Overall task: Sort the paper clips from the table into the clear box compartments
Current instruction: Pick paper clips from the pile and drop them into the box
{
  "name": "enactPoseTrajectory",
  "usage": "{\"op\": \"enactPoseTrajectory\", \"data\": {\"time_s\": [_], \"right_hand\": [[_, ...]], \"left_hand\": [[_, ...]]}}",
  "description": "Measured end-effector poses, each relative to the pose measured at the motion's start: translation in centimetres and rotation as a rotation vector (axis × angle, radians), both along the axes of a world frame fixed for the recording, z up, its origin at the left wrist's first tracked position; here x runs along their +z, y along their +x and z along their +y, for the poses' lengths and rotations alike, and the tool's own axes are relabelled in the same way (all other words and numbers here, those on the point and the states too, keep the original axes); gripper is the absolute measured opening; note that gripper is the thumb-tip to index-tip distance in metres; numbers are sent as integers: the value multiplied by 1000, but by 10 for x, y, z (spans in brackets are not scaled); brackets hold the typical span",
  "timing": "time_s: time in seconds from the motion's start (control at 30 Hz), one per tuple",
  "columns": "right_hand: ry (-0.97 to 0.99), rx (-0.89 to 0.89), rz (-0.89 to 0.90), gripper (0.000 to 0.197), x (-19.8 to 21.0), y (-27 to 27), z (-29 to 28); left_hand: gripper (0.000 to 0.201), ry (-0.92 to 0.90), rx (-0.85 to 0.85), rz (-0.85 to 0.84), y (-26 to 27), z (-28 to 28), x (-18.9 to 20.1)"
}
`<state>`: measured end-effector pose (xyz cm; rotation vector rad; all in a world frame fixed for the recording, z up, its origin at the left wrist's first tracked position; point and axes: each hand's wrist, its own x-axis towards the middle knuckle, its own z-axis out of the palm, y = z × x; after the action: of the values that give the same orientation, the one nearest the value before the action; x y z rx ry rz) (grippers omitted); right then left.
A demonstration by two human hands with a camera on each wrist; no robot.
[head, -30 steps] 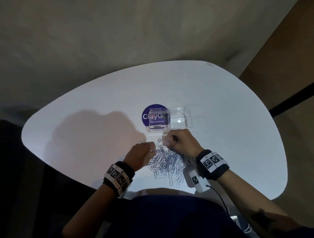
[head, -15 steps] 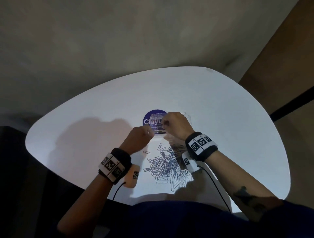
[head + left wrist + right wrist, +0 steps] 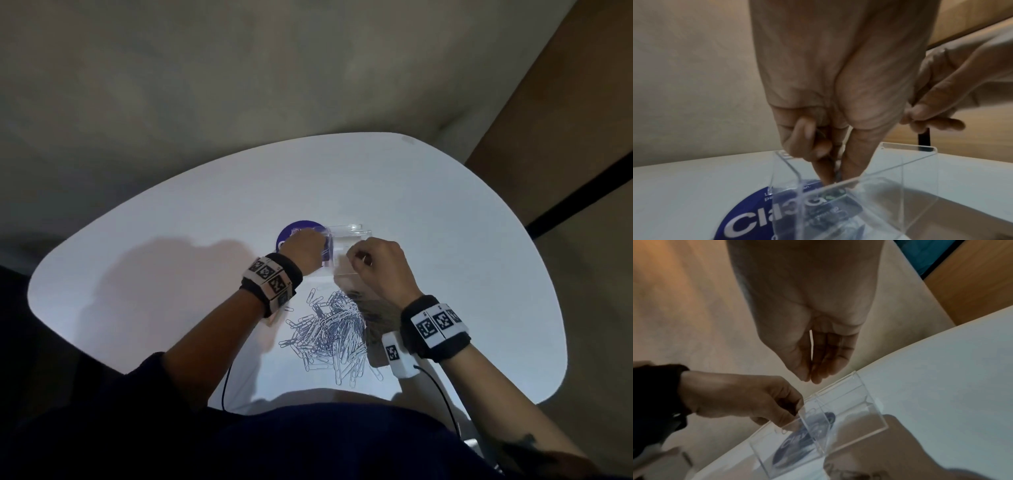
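A clear two-compartment box (image 3: 352,230) stands on the white table (image 3: 178,219), partly over a round blue sticker (image 3: 291,233). A loose pile of silver paper clips (image 3: 329,329) lies nearer to me. My left hand (image 3: 305,251) reaches into the left compartment; in the left wrist view its thumb and forefinger (image 3: 835,177) pinch a paper clip below the box rim (image 3: 910,147). My right hand (image 3: 358,258) hovers over the right compartment, thumb and fingertips (image 3: 810,379) pressed together on a thin clip that barely shows. The right compartment (image 3: 869,402) looks bare.
A cable (image 3: 442,394) runs from my right wrist over the near table edge. My dark-clothed body covers the near rim. Bare tabletop (image 3: 445,222) surrounds the box at the left, right and far side.
Both hands left the clip pile and moved away from me to the box. The left hand has dropped into the left compartment; the right has shifted right, above the other one.
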<state>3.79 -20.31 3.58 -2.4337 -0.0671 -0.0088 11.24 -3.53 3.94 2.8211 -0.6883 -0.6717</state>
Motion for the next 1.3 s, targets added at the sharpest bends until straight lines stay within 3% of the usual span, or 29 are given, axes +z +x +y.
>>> {"op": "enactPoseTrajectory", "data": {"time_s": [0.13,0.27,0.4,0.47,0.6,0.73,0.9,1.07,1.2,1.3], "right_hand": [[-55,93,73,15,-8,-20,3],[-144,297,200,15,-13,-31,11],[-268,442,282,12,-17,-39,15],[-268,495,313,21,-22,-43,12],[-274,577,288,24,-39,-52,11],[-285,553,199,20,-51,-59,16],[-269,508,158,9,-52,-60,18],[-196,444,139,15,-52,-61,12],[-93,357,119,15,-45,-62,8],[-8,318,143,16,-40,-62,6]], "left_hand": [[22,-111,14,-6,-2,-2,-2],[29,-328,102,26,-6,13,-9],[21,-552,98,-236,-33,36,-4],[18,-525,94,-245,-54,48,-5],[15,-191,4,14,-86,78,-26],[45,-165,-41,48,-107,94,-49],[22,-278,18,-73,-116,91,-58],[4,-342,40,-110,-121,82,-60],[5,-421,93,-106,-124,77,-57],[30,-582,149,-54,-124,78,-54]]}}
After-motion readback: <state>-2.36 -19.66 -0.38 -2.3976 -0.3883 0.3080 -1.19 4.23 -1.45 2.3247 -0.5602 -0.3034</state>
